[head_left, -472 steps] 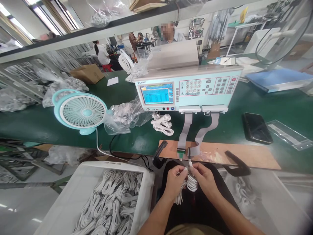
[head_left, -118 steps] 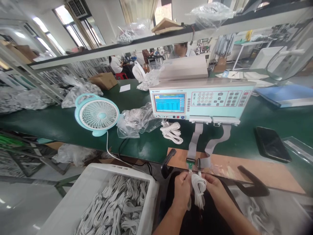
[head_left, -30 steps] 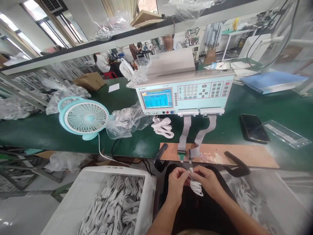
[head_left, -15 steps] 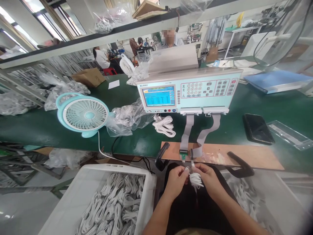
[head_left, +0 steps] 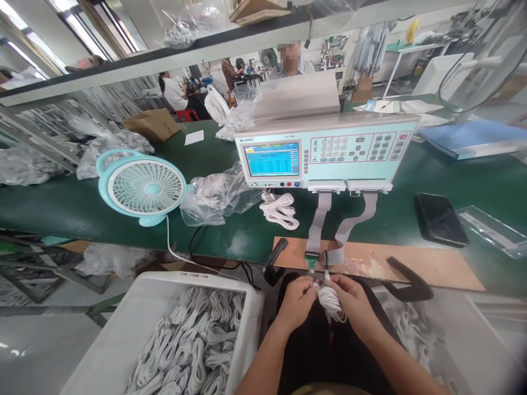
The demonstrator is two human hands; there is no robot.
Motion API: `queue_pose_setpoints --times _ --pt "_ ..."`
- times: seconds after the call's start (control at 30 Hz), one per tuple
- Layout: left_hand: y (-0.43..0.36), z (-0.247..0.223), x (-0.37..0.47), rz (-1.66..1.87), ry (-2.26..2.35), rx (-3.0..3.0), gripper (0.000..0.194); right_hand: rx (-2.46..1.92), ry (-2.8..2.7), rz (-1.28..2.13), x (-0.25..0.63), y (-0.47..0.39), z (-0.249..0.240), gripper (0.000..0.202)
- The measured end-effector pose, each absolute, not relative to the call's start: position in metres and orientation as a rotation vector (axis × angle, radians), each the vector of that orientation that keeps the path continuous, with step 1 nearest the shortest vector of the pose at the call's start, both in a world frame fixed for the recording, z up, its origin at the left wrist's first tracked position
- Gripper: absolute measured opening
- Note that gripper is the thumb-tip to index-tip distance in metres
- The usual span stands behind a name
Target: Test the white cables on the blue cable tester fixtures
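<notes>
A coiled white cable (head_left: 328, 299) hangs between my hands, just off the bench's front edge. My left hand (head_left: 297, 302) pinches one end of it, right below a small green circuit board (head_left: 312, 263) on a grey ribbon cable. Whether that end is inside the board's socket is hidden by my fingers. With thumb and fingers closed, my right hand (head_left: 351, 299) grips the cable near its other end, which meets the second ribbon connector (head_left: 326, 259). Both ribbons run up to a cable tester (head_left: 325, 156) with a lit blue screen.
Clamps (head_left: 275, 262) hold a wooden board (head_left: 382, 263) at the bench edge. A white bin (head_left: 242, 329) of bundled cables stands left; more cables lie at right. A turquoise fan (head_left: 153, 189), a loose cable bundle (head_left: 279, 209) and a phone (head_left: 441, 219) rest on the green bench.
My left hand has moved its cable end up toward the green board; the plug seen before is now mostly covered. The tester's screen shows different content. The view has shifted slightly.
</notes>
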State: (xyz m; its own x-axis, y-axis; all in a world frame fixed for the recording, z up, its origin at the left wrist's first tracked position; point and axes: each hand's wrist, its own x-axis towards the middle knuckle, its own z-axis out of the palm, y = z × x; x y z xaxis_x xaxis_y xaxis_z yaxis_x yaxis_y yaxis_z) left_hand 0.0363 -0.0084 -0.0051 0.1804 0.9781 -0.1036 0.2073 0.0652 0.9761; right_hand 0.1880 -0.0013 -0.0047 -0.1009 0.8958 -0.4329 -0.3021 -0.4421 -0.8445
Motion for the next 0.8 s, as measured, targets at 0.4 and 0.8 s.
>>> queue_pose_setpoints --times 0.4,0.8 --pt "-0.006 -0.016 0.044 1.1 1.397 1.166 0.034 -1.219 -0.602 1.673 0.181 -0.001 -0.012 0.031" --pt "-0.012 -0.014 0.069 1.258 1.443 0.736 0.028 -1.345 -0.636 1.593 0.188 -0.003 -0.012 0.028"
